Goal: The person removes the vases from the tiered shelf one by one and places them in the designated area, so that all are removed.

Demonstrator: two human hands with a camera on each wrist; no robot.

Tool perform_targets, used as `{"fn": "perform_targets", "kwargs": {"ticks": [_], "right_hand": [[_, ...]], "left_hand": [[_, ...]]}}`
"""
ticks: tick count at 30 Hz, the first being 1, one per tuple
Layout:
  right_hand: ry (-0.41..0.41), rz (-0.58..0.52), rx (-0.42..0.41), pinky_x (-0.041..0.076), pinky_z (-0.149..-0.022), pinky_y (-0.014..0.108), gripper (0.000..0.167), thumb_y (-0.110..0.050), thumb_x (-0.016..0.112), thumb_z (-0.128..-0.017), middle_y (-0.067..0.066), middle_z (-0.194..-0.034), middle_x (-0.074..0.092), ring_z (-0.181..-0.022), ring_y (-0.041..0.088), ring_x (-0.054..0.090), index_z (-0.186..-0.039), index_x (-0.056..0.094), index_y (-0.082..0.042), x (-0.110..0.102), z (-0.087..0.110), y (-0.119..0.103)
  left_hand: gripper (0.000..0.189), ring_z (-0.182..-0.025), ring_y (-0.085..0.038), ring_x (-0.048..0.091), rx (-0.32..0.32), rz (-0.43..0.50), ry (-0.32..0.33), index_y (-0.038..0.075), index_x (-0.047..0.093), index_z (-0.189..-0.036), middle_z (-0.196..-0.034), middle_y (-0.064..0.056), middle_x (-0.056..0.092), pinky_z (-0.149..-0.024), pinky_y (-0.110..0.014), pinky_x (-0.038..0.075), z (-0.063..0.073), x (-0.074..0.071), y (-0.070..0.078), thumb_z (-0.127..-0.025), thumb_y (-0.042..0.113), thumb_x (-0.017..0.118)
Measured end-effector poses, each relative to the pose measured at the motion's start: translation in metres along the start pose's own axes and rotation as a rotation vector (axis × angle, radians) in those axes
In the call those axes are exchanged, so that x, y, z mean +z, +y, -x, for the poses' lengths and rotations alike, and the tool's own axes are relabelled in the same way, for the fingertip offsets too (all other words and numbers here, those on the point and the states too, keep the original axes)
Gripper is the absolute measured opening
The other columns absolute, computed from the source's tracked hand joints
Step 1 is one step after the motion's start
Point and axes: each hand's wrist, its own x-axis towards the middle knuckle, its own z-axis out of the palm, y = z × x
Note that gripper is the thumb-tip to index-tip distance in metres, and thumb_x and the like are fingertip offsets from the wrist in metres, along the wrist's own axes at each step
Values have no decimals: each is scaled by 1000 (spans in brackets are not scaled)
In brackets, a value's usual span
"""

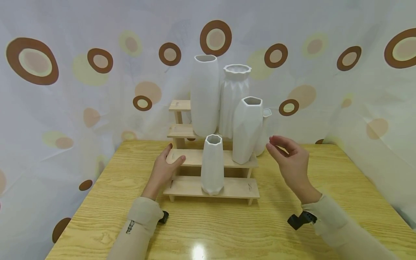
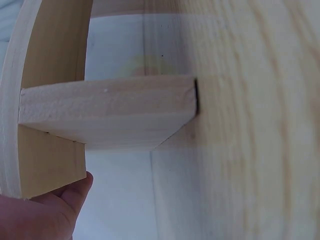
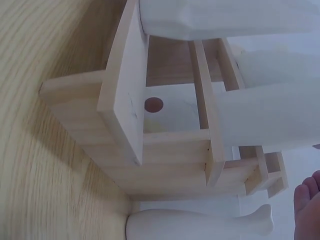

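A stepped wooden stand [image 1: 240, 187] carries several white vases. My left hand [image 1: 163, 167] grips the left end of its second-lowest shelf, thumb lying on top; in the left wrist view part of that hand [image 2: 55, 215] shows by the plank's edge. To the right of the stand my right hand [image 1: 292, 162] is in the air with loosely bent fingers and nothing in them. Nearest to it are an angular faceted vase [image 1: 247, 130] and, partly hidden behind that, a slim vase [image 3: 180, 226] standing on the table. A small ribbed vase [image 1: 212, 166] stands upright on the lowest shelf.
Higher on the stand are a tall smooth vase [image 1: 205, 95] and a pleated vase with a scalloped rim [image 1: 234, 101]. Beneath everything is a wood-grain table [image 1: 208, 227]. A pale cloth with brown rings [image 1: 182, 32] hangs behind and at the sides.
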Motion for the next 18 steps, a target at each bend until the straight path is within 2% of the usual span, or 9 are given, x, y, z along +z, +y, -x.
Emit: {"fn": "perform_targets", "kwargs": {"ticks": [11, 18], "right_hand": [[-42, -54, 48, 53, -87, 24, 28, 4, 72, -88, 11, -107, 70, -98, 17, 67, -114, 66, 13, 5, 12, -8], [-90, -64, 35, 53, -90, 27, 29, 3, 71, -89, 23, -112, 66, -102, 18, 66, -116, 65, 12, 10, 17, -12]], "left_hand": [[96, -148, -25, 17, 4, -11, 4, 14, 21, -159, -162, -1, 22, -117, -49, 21, 0, 0, -1, -88, 63, 63], [96, -148, -26, 17, 5, -12, 0, 15, 21, -159, -162, -2, 21, -117, -50, 21, -1, 1, -1, -88, 63, 63]]}}
